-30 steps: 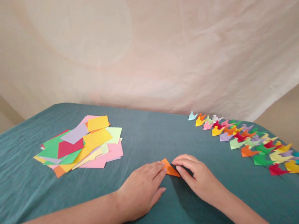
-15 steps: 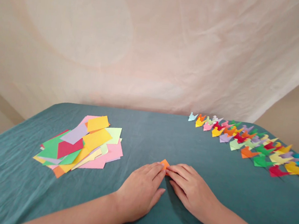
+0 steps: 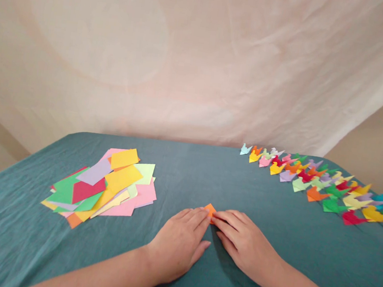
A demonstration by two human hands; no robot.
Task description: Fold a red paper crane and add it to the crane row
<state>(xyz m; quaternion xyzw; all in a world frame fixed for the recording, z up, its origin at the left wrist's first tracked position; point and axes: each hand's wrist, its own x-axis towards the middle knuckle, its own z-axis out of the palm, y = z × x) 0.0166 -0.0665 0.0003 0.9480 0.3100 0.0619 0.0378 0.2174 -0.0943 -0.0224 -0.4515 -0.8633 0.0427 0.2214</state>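
A small folded orange paper (image 3: 210, 208) lies on the teal tablecloth (image 3: 269, 246) near the front middle. Both hands rest flat on it, so only its far corner shows. My left hand (image 3: 179, 242) lies palm down with fingers stretched out, fingertips on the paper's left side. My right hand (image 3: 242, 243) lies flat beside it, fingers stretched over the paper's right part and pressing it down. The fingertips of the two hands nearly meet.
A loose heap of coloured paper squares (image 3: 102, 186) lies at the left. Several folded paper birds (image 3: 319, 185) in many colours stand in rows at the right, reaching the table's right edge. A pale cloth backdrop (image 3: 202, 56) hangs behind the table.
My right hand slid left over the orange paper, covering most of it; a second ago a larger triangle showed. The left hand has hardly moved.
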